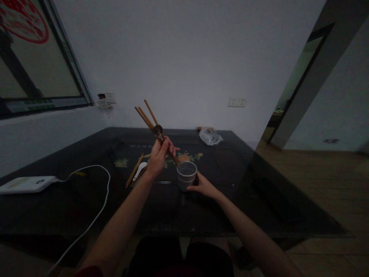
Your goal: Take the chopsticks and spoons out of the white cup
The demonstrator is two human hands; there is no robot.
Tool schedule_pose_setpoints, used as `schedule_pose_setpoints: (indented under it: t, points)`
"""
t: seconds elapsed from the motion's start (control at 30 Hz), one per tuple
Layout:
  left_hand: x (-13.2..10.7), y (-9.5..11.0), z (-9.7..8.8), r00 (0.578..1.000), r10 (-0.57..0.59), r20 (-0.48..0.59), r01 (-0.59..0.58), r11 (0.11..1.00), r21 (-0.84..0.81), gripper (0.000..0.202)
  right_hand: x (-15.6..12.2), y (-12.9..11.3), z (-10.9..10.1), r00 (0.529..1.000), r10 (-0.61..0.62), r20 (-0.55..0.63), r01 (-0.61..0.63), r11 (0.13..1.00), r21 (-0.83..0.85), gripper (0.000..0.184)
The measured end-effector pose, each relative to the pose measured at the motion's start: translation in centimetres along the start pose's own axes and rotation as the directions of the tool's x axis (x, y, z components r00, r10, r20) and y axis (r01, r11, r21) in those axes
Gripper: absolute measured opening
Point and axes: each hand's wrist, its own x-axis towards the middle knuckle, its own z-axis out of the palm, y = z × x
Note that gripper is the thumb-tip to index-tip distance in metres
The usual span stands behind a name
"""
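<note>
So the whole thing here comes down to how the chopsticks (pixel 147 119) line up with the cup (pixel 186 177). The left hand (pixel 160 156), around mid-frame, is pinching the bundle between thumb and fingers, a dark round piece (pixel 157 129) sitting in there too. The bundle's long axis slants from upper left down to lower right, so its low ends meet the cup's rim on the left side. Can't tell if they're actually inside or just at the edge. The cup is upright, just below and right of frame centre, and the right hand (pixel 205 186) is nearer to it, thumb and fingers curled on its right side, some fingers hidden. Left hand's up and left of the cup, not touching it.
</note>
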Motion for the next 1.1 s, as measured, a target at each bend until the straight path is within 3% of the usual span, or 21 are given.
schedule_pose_setpoints:
  t: [0.1,0.17,0.27,0.33,0.4,0.47,0.57,0.73,1.1]
  points:
    - [0.9,1.3,-2.8,0.996,0.020,-0.091,-0.016,0.999,0.044,0.024,-0.1,-0.3,-0.1,1.000,0.004,-0.009,-0.004,1.000,-0.019,0.086]
    - [1.2,1.1,-5.4,0.988,-0.003,-0.152,0.025,0.989,0.143,0.022,-0.1,-0.3,-0.1,1.000,-0.004,-0.006,0.004,1.000,-0.023,0.085]
    - [1.2,-1.0,-10.2,0.960,-0.099,-0.262,0.204,0.888,0.413,0.022,-0.1,-0.1,-0.2,1.000,-0.010,-0.010,0.010,1.000,-0.016,0.087]
    - [0.8,-3.0,-13.5,0.931,-0.197,-0.306,0.356,0.670,0.651,0.025,-0.1,0.1,-0.1,1.000,-0.008,-0.013,0.008,1.000,-0.003,0.088]
    - [0.2,-5.0,-16.5,0.885,-0.279,-0.372,0.452,0.328,0.830,0.027,-0.1,0.3,-0.1,1.000,0.005,-0.011,-0.005,1.000,0.016,0.089]
    - [-0.6,-6.6,-18.9,0.824,-0.339,-0.453,0.495,0.042,0.868,0.032,-0.1,0.3,-0.1,1.000,0.022,-0.006,-0.022,0.999,0.035,0.088]
    - [-1.6,-8.2,-21.1,0.761,-0.405,-0.508,0.494,-0.148,0.857,0.039,-0.2,0.1,-0.1,1.000,0.028,-0.010,-0.028,0.999,0.033,0.087]
    - [-2.5,-9.5,-22.1,0.700,-0.486,-0.523,0.473,-0.234,0.850,0.043,-0.2,-0.1,-0.2,1.000,0.020,-0.007,-0.020,1.000,0.011,0.087]
    - [-3.1,-10.1,-20.9,0.696,-0.484,-0.530,0.466,-0.257,0.847,0.040,0.0,0.6,-0.3,1.000,0.010,-0.001,-0.010,1.000,0.016,0.087]
